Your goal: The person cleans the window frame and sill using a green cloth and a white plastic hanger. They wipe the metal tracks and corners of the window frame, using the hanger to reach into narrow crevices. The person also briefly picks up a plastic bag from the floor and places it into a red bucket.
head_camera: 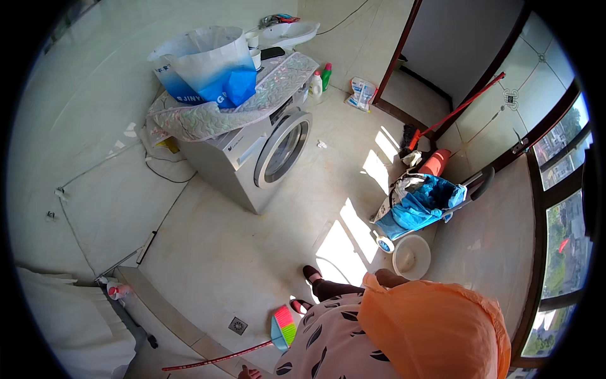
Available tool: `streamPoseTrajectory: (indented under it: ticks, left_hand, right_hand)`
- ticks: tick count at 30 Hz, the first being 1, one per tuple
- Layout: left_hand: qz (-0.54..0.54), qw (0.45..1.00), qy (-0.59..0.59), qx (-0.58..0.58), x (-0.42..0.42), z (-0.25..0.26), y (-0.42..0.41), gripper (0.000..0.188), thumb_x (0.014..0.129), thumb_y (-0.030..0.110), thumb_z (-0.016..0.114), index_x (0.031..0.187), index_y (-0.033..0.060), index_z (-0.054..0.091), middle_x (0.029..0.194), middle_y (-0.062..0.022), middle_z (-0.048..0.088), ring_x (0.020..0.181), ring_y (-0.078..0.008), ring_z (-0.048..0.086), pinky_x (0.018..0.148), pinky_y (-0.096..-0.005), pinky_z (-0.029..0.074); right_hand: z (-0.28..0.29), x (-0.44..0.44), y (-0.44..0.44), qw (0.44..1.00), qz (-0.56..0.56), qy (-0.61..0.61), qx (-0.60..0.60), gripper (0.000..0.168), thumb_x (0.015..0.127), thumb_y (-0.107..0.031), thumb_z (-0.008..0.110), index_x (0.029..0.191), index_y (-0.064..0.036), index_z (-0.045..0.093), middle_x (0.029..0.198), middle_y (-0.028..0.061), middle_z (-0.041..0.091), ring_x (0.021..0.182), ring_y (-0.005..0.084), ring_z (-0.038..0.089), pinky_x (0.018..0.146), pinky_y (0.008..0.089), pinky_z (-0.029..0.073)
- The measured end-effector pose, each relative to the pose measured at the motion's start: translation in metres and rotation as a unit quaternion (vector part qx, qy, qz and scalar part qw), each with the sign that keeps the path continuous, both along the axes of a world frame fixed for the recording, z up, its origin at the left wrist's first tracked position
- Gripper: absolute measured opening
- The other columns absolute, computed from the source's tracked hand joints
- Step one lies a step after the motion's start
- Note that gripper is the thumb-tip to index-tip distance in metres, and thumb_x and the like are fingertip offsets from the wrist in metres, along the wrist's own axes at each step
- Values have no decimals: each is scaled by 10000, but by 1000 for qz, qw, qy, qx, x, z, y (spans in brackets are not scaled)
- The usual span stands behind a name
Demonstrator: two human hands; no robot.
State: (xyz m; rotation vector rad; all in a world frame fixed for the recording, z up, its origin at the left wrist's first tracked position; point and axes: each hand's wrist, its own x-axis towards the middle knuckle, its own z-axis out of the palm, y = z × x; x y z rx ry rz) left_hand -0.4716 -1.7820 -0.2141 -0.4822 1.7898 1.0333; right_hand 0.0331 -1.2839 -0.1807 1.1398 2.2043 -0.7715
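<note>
My left hand (pixel 250 373) shows at the bottom edge, partly cut off, with its fingers apart and nothing seen in them. Just above it a broom (pixel 284 327) with pink and green bristles reaches across the raised tiled step, its red handle (pixel 215 360) pointing left. Beyond the cuff of my orange sleeve (pixel 431 327), only a dark, shaded part of my right hand (pixel 390 278) shows; its fingers are hidden. The white plastic basin (pixel 412 256) is the thing nearest to it. A roll of tape (pixel 385 244) is beside the basin, below a trolley bag with blue lining (pixel 416 203).
A front-loading washing machine (pixel 227 166) bears a quilted cover (pixel 274 90) and a large bag (pixel 203 61). Bottles (pixel 316 84) stand behind it. A red-handled broom (pixel 464 104) leans by the doorway. A floor drain (pixel 237 326) and a squeegee (pixel 147 247) are at left.
</note>
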Motion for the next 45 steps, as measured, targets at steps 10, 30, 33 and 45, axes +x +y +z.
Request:
streamPoseTrajectory:
  ticks: [10,30,33,45]
  left_hand:
    - [-281,954,82,-58,-48,116,269,302,966,281,588,937,-18,625,776,-138,668,622,-264,687,530,-394,588]
    - [-674,650,340,85,55,171,816,343,842,388,707,1007,89,720,816,-99,720,762,-275,689,728,-389,539]
    - [-726,583,340,129,92,170,916,324,823,260,735,1082,70,687,794,-107,701,751,-289,680,728,-398,534]
    - [-786,483,342,179,225,145,1091,425,828,148,717,1219,49,584,1000,-163,634,839,-314,639,728,-414,517]
  right_hand:
    - [-54,18,-16,874,-422,204,-130,237,835,-233,642,1028,-105,692,986,104,726,876,269,688,752,369,559]
    - [19,-11,398,772,-567,267,-102,288,941,-206,590,1134,-1,651,896,141,734,708,193,726,540,318,593]
    - [32,2,425,764,-594,241,-74,271,917,-172,591,1124,-12,659,824,111,727,672,162,710,551,303,583]
    - [-77,27,579,685,-669,287,-17,219,829,-77,640,1036,-39,700,773,101,709,648,182,685,576,314,548]
